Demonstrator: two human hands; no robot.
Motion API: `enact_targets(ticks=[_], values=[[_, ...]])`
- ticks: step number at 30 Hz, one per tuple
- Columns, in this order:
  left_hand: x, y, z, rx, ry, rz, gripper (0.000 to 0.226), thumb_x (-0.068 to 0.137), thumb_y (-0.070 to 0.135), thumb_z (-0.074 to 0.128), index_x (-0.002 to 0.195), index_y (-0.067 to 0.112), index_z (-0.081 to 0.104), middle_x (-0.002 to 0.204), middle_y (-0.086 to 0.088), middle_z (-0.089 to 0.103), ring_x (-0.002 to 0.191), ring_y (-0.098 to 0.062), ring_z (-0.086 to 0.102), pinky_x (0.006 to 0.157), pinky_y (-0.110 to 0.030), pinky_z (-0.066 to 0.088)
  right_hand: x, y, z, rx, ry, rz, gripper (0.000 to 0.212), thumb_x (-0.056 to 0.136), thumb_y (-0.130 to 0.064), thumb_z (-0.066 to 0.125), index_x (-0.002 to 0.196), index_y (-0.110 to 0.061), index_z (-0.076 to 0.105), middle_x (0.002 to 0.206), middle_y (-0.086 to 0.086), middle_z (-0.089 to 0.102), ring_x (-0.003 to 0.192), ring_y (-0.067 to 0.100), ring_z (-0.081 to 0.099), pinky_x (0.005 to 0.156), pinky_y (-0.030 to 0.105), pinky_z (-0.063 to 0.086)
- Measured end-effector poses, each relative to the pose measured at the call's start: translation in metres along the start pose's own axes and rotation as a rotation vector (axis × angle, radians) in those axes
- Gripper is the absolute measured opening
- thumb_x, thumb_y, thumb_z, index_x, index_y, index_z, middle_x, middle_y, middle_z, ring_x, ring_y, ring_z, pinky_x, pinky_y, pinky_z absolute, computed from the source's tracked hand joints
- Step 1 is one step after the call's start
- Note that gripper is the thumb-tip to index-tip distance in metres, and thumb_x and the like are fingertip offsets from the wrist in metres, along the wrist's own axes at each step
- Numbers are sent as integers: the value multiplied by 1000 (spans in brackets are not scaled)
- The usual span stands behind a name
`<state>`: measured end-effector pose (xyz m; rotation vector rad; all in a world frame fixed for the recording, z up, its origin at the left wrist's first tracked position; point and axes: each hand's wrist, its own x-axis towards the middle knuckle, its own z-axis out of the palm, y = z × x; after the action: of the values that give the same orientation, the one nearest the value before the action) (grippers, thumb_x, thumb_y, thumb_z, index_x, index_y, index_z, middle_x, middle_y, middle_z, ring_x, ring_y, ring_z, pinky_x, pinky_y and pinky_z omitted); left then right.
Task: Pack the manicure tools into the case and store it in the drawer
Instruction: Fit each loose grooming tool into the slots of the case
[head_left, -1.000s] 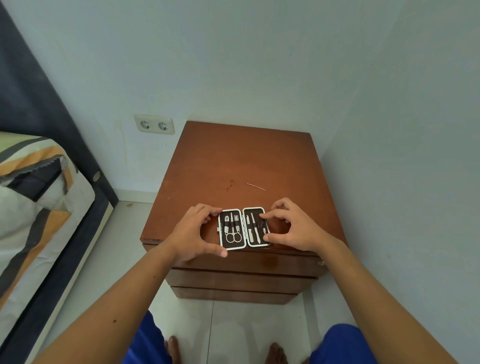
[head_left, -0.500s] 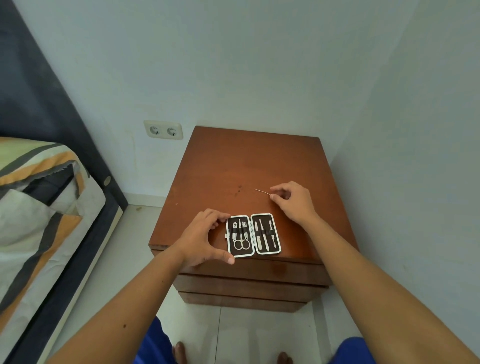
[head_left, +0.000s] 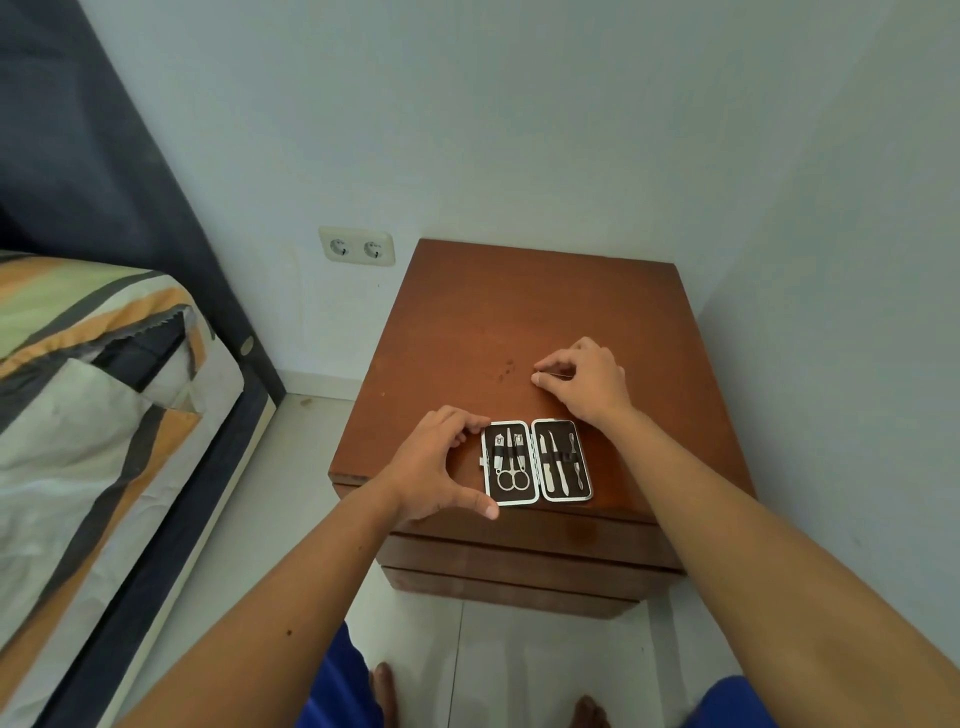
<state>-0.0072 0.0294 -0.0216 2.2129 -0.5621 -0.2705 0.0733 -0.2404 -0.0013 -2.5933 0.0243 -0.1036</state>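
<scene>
Case (head_left: 536, 461) lies open and flat at the near edge of the tabletop (head_left: 597, 301), both halves holding strapped tools, with one slot apparently free. Left hand (head_left: 434, 462) cups the case's left side, thumb and fingers touching its rim without closing on it; right hand (head_left: 584, 379), just beyond the case, pinches a thin loose tool (head_left: 557, 375) lying on the wood. Judgement: packing nearly done; this last tool, closing, and the drawer (head_left: 524, 564) remain.
</scene>
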Motion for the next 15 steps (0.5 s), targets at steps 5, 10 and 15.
enact_targets(ticks=[5, 10, 15], values=[[0, 0, 0, 3, 2, 3, 108, 50, 60, 99, 144, 35, 51, 131, 17, 50, 120, -2, 45, 96, -9, 37, -2, -8, 0, 8, -45, -74, 6, 95, -37, 73, 90, -34, 74, 97, -8, 61, 103, 22, 58, 89, 39, 47], [-1, 0, 0, 2, 11, 10, 108, 52, 56, 100, 144, 32, 51, 131, 16, 50, 119, 1, 45, 96, -6, 36, -9, -11, -2, 120, -18, -38, 6, 98, -26, 69, 93, -27, 71, 94, -6, 69, 88, 13, 63, 83, 31, 49], [-1, 0, 0, 2, 9, 14, 106, 53, 55, 100, 144, 33, 50, 131, 17, 50, 119, 4, 43, 95, -4, 35, -25, 0, -20, 545, -44, 56, 7, 93, -12, 76, 98, -17, 76, 84, 0, 74, 70, 10, 64, 69, 23, 56]])
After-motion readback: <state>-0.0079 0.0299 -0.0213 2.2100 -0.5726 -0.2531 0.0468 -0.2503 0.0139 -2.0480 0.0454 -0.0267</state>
